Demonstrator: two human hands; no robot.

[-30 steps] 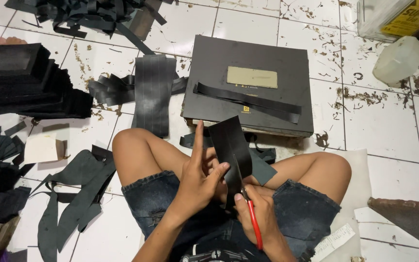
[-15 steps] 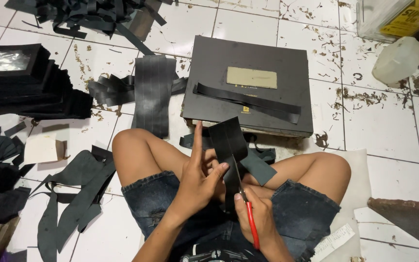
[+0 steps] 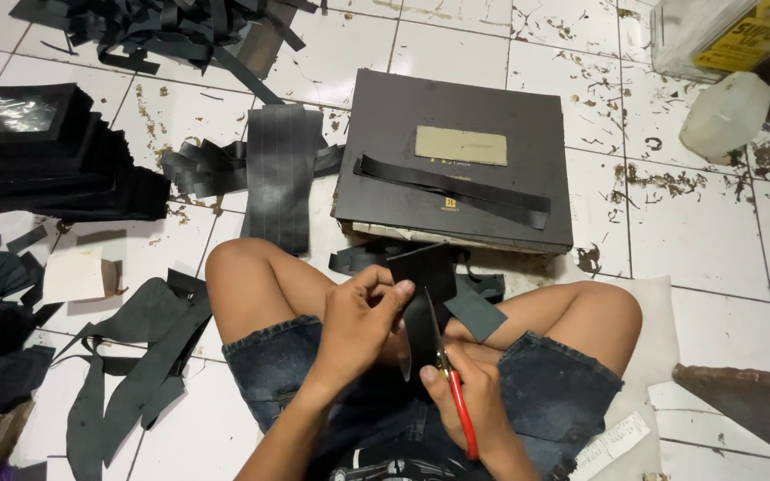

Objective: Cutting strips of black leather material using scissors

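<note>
Black sheet (image 3: 425,289) stood upright over your lap, between your knees, its long axis running up and away from you toward the dark box (image 3: 456,156) on the floor. Your left hand (image 3: 358,325) pinched its left edge, fingers closed on it. Your right hand (image 3: 470,401), lower and nearer you, gripped the red-handled scissors (image 3: 447,383), blades pointing up along the sheet's right side.

A black sheet piece (image 3: 421,276) stands upright over the lap, red-handled scissors (image 3: 449,383) apparently cutting its edge.
</note>
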